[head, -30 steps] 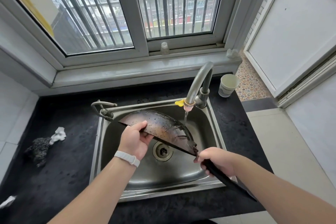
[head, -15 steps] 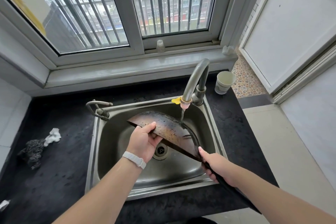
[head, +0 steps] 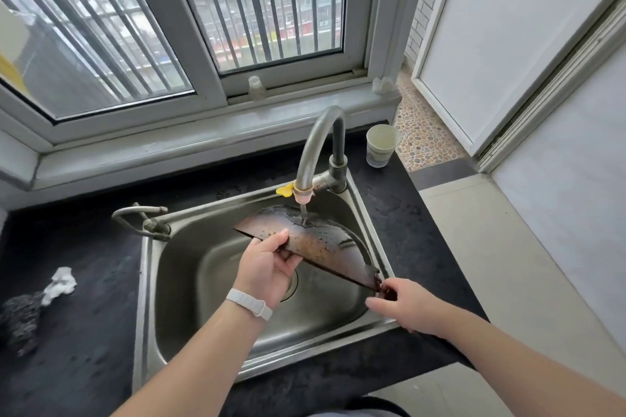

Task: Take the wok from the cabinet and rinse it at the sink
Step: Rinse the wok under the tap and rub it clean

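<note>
Dark bench (head: 84,332) surrounds a steel sink (head: 210,281) below a barred window. Retrieval is done: the wok (head: 315,240) is tilted on edge over the basin under the tap (head: 305,159), water striking its back. Left hand (head: 267,267) clasps the rim; right hand (head: 410,306) clasps the handle end. Rinsing is under way, judged unfinished.

wok (head: 315,240) nearer faucet (head: 316,142), seemingly tilted steeper

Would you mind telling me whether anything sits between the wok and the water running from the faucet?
Nothing visible does. The wok, tilted over the sink, takes the stream from the faucet directly on its back; the left hand and right hand grip it clear of the water.
</note>
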A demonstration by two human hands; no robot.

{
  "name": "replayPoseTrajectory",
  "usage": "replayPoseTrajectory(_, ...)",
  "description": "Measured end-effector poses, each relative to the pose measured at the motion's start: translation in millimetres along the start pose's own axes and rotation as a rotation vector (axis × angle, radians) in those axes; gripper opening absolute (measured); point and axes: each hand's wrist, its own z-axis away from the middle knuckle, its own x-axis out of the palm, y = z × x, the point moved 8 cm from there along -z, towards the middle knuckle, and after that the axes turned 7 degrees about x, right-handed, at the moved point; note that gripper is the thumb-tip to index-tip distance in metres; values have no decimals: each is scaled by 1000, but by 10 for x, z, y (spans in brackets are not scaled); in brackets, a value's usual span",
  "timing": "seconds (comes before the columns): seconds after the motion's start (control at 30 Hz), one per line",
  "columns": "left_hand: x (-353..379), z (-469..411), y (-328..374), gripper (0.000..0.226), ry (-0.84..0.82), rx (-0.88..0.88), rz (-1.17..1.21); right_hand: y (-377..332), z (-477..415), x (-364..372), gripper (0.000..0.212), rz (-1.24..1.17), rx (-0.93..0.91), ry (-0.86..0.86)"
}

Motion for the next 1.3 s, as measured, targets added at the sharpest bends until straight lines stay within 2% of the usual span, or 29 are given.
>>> replayPoseTrajectory(0.07, 27, 1, -11, 14, 3, 4, -12, -10, -16, -25, 24, 60, 3, 42)
replayPoseTrajectory(0.2, 87, 3, -19, 11, 7, 26, -32, -62, -107, -169, 26, 278, 35, 258)
replayPoseTrajectory(0.3, 165, 30, -28, 12, 14, 49, -48, -94, -161, -216, 29, 288, 80, 315)
replayPoseTrajectory(0.47, 314, 124, -13, 19, -2, 80, -56, -100, -218, -230, 26, 253, 78, 332)
replayPoseTrajectory(0.73, 391, 124, 44, 16, 26, 99, -83, -147, -137, -357, 17, 53, -87, 347)
replayPoseTrajectory(0.9, 424, 102, 71, 13, 62, 111, -68, -213, -134, -384, 3, 67, -127, 331)
replayPoseTrajectory(1.3, 480, 97, 61, 15, 77, 113, -111, -134, -184, -410, 3, 69, -194, 296)
